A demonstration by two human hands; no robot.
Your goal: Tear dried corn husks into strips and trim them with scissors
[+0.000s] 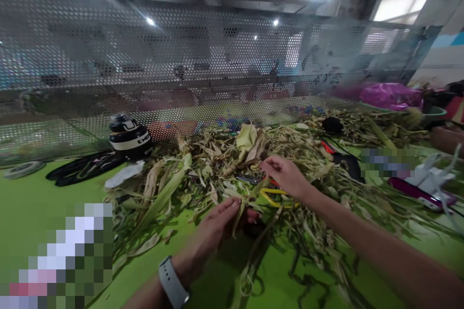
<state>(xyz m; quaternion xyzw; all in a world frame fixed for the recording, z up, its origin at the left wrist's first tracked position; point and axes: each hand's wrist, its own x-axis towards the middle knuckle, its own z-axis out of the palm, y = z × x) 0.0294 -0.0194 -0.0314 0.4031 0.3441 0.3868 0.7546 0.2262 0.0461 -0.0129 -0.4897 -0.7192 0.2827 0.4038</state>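
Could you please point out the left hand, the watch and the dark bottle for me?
Left hand (pixel 216 223): head view, on the back of the hand.
Watch (pixel 171 277): head view, on the grey strap.
Dark bottle (pixel 125 144): head view, on its pale band.

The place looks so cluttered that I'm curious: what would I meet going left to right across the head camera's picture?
Pale ring → black bottle → grey wristwatch → left hand → right hand → purple plastic. Dry leaves spread behind both hands, so they're left out.
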